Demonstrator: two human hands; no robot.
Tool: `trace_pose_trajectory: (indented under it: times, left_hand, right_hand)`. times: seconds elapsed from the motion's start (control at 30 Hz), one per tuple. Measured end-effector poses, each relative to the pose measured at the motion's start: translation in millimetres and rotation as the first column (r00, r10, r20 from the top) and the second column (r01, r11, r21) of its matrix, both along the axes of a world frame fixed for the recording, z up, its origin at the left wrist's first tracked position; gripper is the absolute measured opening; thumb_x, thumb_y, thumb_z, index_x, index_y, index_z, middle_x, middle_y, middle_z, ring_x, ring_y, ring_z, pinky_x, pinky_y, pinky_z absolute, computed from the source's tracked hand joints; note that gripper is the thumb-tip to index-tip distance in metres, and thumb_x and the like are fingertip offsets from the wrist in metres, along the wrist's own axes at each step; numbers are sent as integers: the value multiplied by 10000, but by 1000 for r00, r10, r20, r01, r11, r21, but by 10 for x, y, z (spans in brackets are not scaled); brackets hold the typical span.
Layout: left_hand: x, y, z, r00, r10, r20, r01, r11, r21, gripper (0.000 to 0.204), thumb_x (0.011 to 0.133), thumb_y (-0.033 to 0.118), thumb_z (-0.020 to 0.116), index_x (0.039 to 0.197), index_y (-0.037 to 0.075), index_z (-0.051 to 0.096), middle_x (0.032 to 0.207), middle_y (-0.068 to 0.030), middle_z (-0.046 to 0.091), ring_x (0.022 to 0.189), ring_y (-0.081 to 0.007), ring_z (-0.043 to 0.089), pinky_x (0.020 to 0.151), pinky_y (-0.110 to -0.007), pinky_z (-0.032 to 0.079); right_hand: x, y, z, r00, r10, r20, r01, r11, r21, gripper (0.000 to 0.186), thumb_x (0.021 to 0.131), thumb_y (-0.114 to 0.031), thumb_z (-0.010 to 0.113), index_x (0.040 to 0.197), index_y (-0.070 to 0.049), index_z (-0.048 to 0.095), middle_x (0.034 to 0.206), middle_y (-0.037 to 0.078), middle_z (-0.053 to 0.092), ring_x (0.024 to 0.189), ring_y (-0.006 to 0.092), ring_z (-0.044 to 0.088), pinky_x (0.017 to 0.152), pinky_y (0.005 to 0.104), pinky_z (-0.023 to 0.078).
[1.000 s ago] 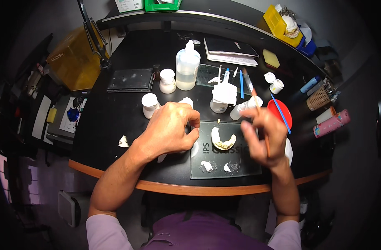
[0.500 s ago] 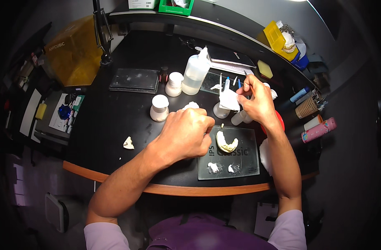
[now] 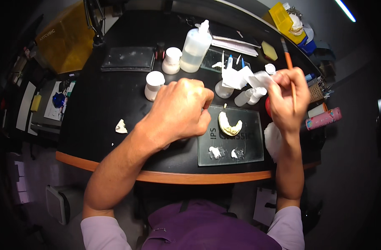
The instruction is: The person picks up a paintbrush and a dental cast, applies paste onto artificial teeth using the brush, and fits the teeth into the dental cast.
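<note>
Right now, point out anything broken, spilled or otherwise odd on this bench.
A pale fragment with jagged edges lies left of the left hand, a tiny white crumb near it; it looks broken off something. The white dabs on the glass slab have messy streaks around them, possibly deliberate.

My right hand (image 3: 288, 100): drawn back rightward from the jar (image 3: 223, 90) | sheet (image 3: 262, 79): now in my pinch | brush (image 3: 288, 60): plainly visible again
</note>
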State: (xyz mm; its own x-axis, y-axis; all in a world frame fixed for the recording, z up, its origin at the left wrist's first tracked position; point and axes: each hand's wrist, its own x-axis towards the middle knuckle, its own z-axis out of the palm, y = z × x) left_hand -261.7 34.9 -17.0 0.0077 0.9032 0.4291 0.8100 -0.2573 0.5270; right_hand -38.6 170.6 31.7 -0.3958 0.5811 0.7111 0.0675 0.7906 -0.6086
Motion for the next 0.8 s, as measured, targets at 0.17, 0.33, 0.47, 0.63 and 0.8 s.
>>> trace_pose_trajectory:
  times: [0.17, 0.33, 0.47, 0.63, 0.8]
  left_hand:
    - [-15, -1, 22, 1000, 19, 4, -19, 1000, 21, 113, 753, 122, 706, 774, 11, 700, 799, -132, 688, 778, -336, 713, 702, -439, 568]
    - [5, 14, 24, 1000, 13, 8, -13, 999, 42, 116, 745, 115, 713, 776, 4, 701, 792, -137, 691, 770, -333, 714, 701, -432, 566]
    - [5, -5, 13, 1000, -6, 9, 6, 999, 34, 112, 741, 107, 717, 776, 2, 701, 787, -138, 691, 770, -336, 717, 697, -434, 565]
    - [42, -21, 9, 997, -76, 20, 76, 997, -9, 104, 743, 103, 720, 778, 7, 706, 800, -138, 695, 761, -340, 715, 692, -444, 562]
    - [34, -18, 4, 998, -60, -4, 60, 998, -2, 95, 744, 104, 720, 776, 15, 709, 796, -135, 692, 750, -344, 710, 690, -449, 559]
  right_hand:
    - [294, -700, -204, 985, -3, 173, -11, 996, 83, 272, 821, 143, 672, 847, -36, 468, 837, 95, 578, 735, 138, 601, 685, 256, 503]
    - [464, -971, -434, 963, 22, 270, -12, 999, -40, 239, 815, 122, 709, 875, -19, 526, 900, 151, 658, 781, 154, 648, 723, 276, 539]
    - [578, -919, -416, 995, -20, 98, 39, 981, -190, 232, 891, 134, 696, 931, -19, 526, 1076, 152, 656, 871, 98, 625, 817, 245, 536]
    - [727, -738, -397, 997, -74, -15, 70, 978, -198, 232, 916, 158, 661, 977, -14, 517, 1101, 162, 652, 903, 110, 625, 856, 255, 531]
    - [814, -723, -315, 958, -280, -66, 287, 941, 181, 218, 930, 165, 637, 978, -2, 505, 1103, 191, 636, 988, 200, 662, 888, 316, 584]
